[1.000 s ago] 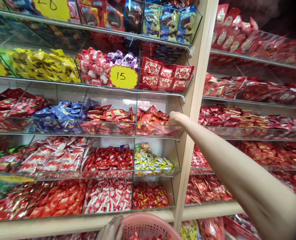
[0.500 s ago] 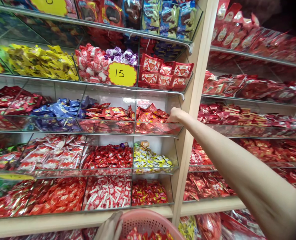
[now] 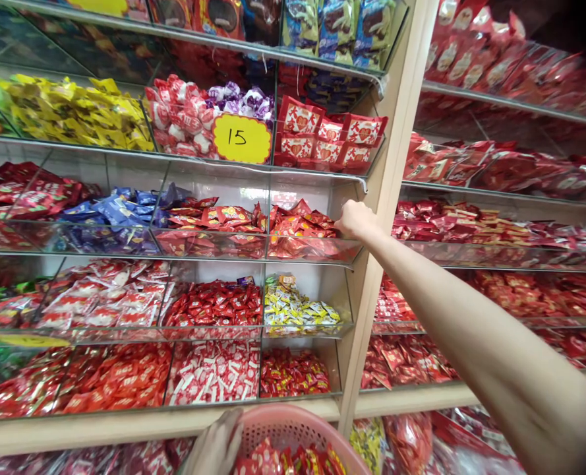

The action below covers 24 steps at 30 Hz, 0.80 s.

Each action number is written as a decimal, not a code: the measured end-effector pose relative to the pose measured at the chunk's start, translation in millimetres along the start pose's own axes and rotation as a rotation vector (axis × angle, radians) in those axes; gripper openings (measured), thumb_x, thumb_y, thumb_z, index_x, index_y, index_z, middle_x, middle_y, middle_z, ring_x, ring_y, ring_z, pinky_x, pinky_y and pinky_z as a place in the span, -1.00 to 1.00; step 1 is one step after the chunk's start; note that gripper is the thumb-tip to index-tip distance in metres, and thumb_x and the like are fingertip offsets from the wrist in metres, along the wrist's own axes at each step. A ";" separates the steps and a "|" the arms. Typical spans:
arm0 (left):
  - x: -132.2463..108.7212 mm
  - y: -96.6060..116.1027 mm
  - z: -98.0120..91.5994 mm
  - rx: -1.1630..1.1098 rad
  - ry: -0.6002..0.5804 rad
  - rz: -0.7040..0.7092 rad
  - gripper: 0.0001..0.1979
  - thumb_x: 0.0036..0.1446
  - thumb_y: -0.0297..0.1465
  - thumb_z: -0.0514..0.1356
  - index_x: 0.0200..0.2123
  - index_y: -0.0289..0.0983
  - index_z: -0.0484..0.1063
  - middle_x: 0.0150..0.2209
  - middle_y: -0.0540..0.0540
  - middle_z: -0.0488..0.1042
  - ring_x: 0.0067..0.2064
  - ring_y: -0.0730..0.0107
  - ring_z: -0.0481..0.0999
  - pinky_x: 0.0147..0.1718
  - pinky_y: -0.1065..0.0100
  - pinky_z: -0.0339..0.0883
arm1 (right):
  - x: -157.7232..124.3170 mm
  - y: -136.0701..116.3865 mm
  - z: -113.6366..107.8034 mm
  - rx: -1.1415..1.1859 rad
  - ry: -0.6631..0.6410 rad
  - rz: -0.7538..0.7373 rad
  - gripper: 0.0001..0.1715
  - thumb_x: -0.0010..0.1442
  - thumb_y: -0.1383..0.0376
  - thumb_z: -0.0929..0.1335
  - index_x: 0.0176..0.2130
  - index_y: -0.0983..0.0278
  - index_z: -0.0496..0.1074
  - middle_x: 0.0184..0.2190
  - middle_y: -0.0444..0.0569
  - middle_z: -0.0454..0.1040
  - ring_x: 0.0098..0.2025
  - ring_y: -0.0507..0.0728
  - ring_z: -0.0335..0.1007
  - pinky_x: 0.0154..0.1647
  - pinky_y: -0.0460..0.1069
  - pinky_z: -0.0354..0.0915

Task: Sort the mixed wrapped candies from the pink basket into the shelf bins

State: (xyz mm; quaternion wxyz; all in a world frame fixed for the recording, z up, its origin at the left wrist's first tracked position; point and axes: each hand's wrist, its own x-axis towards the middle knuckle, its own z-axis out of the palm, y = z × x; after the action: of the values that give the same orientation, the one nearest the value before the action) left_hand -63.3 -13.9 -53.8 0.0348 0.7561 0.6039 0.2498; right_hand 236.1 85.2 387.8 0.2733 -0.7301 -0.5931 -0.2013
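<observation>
My right hand reaches to the right end of a shelf bin of red candy packets. Its fingers are curled in over the clear front lip, and whatever lies in them is hidden. Low in the view, my left hand is at the left rim of a pink plastic basket and grips it there. Red wrapped candies, some with yellow, lie inside the basket. Below the right hand's bin is one of small yellow-and-white candies.
Clear dividers split the shelves into bins of wrapped sweets. A yellow price tag marked 15 hangs on an upper shelf. A wooden upright separates this unit from more shelves of red packets on the right. Bagged goods sit under the lowest ledge.
The view has tipped down slightly, so the shelves sit higher and more of the basket's contents shows. My right hand has shifted a little to the right, its fingers still curled.
</observation>
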 end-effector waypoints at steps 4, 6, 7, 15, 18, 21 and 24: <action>0.8 8.2 -7.4 0.015 -0.013 0.005 -0.60 0.21 -0.25 -0.07 0.04 -0.17 0.35 0.02 -0.07 0.44 0.05 0.30 0.42 0.05 0.30 0.28 | -4.7 0.9 -4.4 -0.004 -0.065 -0.020 -0.52 -0.01 0.25 0.40 -0.07 0.38 0.42 -0.15 0.24 0.46 -0.07 0.31 0.41 -0.16 0.10 0.35; 1.0 9.3 -8.7 0.018 -0.006 0.012 -0.61 0.21 -0.26 -0.07 0.03 -0.16 0.36 0.01 -0.07 0.45 0.04 0.32 0.43 0.04 0.33 0.28 | -6.7 -2.9 -7.2 -0.049 -0.153 -0.029 -0.46 -0.06 0.25 0.43 -0.06 0.39 0.42 -0.13 0.26 0.45 -0.07 0.32 0.40 -0.15 0.11 0.34; 1.0 9.3 -9.0 0.016 0.000 0.015 -0.62 0.21 -0.26 -0.06 0.03 -0.16 0.37 0.01 -0.06 0.45 0.04 0.32 0.43 0.04 0.33 0.29 | -7.1 -5.4 -8.3 -0.074 -0.191 -0.032 -0.44 -0.08 0.26 0.44 -0.05 0.39 0.41 -0.12 0.27 0.44 -0.07 0.33 0.40 -0.15 0.11 0.34; -0.2 7.8 -7.0 -0.002 0.001 0.008 -0.60 0.20 -0.26 -0.06 0.03 -0.21 0.36 0.01 -0.11 0.45 0.04 0.28 0.43 0.04 0.27 0.29 | 1.3 -18.7 -3.4 -0.156 -0.176 -0.029 -0.47 -0.08 0.28 0.44 -0.06 0.38 0.44 -0.12 0.32 0.44 -0.04 0.32 0.39 -0.13 0.13 0.32; -0.6 7.0 -5.6 -0.015 0.008 0.008 -0.61 0.19 -0.29 -0.04 0.04 -0.19 0.36 0.02 -0.10 0.44 0.05 0.29 0.41 0.06 0.28 0.27 | 1.5 -19.7 -2.4 -0.174 -0.183 -0.033 -0.49 -0.07 0.26 0.43 -0.09 0.37 0.45 -0.13 0.31 0.45 -0.03 0.32 0.39 -0.13 0.13 0.32; -1.2 8.1 -7.5 -0.030 0.003 0.017 -0.61 0.20 -0.29 -0.05 0.04 -0.18 0.36 0.02 -0.10 0.44 0.06 0.30 0.41 0.06 0.29 0.26 | -0.3 -21.9 -5.9 -0.197 -0.228 -0.028 -0.51 -0.08 0.31 0.43 -0.10 0.36 0.46 -0.13 0.29 0.46 -0.04 0.32 0.40 -0.15 0.14 0.33; -1.4 11.6 -12.0 -0.019 -0.019 0.010 -0.60 0.21 -0.28 -0.08 0.05 -0.20 0.34 0.02 -0.11 0.44 0.05 0.29 0.41 0.05 0.27 0.27 | -0.5 -24.8 -9.4 -0.214 -0.258 -0.023 -0.53 -0.11 0.41 0.43 -0.12 0.36 0.47 -0.13 0.27 0.46 -0.05 0.33 0.40 -0.17 0.14 0.35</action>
State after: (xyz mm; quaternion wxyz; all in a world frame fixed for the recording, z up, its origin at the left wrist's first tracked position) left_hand -58.2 -21.3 -39.6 0.0465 0.7610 0.5976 0.2483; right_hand 212.0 82.5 398.7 0.1135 -0.7678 -0.6069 -0.1711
